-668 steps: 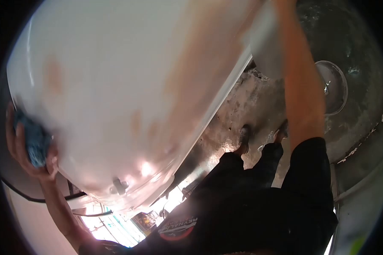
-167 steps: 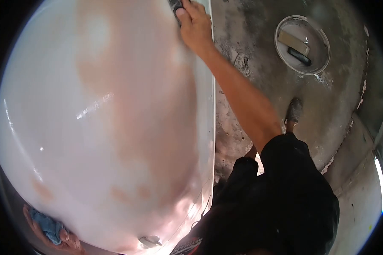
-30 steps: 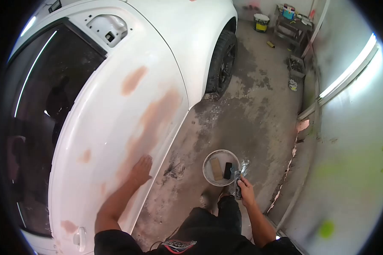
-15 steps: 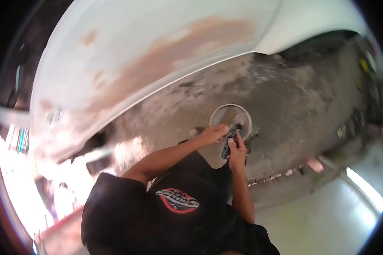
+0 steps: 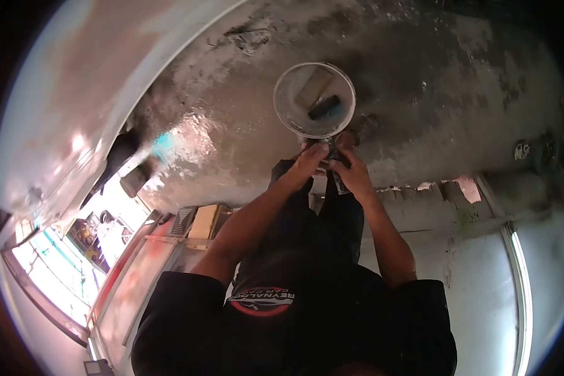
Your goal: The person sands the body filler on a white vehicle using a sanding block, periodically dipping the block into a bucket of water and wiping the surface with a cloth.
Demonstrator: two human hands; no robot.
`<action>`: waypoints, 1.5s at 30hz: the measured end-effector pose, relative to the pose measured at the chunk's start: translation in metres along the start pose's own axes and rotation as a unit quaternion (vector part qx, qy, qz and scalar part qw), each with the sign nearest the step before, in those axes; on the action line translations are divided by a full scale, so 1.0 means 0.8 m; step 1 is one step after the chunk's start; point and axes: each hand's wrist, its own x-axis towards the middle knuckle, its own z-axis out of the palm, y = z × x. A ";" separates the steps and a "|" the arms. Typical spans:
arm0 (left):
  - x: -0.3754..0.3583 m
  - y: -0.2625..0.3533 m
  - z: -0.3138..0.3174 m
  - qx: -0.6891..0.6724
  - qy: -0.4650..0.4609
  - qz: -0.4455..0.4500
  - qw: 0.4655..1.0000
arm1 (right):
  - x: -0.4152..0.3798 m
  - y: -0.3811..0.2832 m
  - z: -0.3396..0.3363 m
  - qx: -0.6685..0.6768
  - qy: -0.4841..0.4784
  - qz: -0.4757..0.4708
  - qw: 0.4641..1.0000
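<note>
My left hand (image 5: 311,159) and my right hand (image 5: 354,170) are close together just below the rim of a white bucket (image 5: 283,122). Between them they grip a dark grey strip (image 5: 341,183) that looks like wet sandpaper. Its lower end hangs below my right fingers, and my fingers hide part of it. Inside the bucket lie a tan rectangular block (image 5: 314,88) and a black block (image 5: 324,108), apparently in cloudy water. Both hands are closed, thumbs uppermost.
A car's pale body panel (image 5: 106,75) with reddish-brown patches curves along the upper left. The concrete floor (image 5: 407,113) is wet and stained. A tan box (image 5: 208,220) sits at lower left beside a grey ridged thing (image 5: 183,220). Behind me stands a pale wall (image 5: 476,282).
My view has swung away from the car panel and down toward the floor. The bucket now shows higher up, its inside uncovered. My hands have drawn back from over it, still holding the strip.
</note>
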 end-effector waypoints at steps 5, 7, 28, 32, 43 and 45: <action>0.189 -0.101 -0.106 0.484 0.081 0.396 0.776 | 0.045 0.032 -0.013 0.164 0.053 0.111 0.979; 0.237 -0.085 -0.125 0.549 0.025 0.390 0.739 | 0.054 0.043 -0.016 0.106 0.098 0.071 0.987; 0.316 -0.036 -0.126 0.671 -0.019 0.205 0.712 | 0.003 -0.001 0.004 0.181 0.197 0.095 0.959; 0.165 -0.016 -0.132 0.594 -0.016 0.287 0.751 | -0.027 -0.059 0.001 0.111 0.204 0.046 0.972; -0.200 0.208 -0.009 0.371 -0.054 0.530 0.760 | 0.019 -0.071 -0.037 0.419 0.114 -0.009 0.901; -0.210 0.232 0.015 0.343 -0.042 0.567 0.748 | 0.044 -0.087 -0.054 0.399 0.041 -0.102 0.910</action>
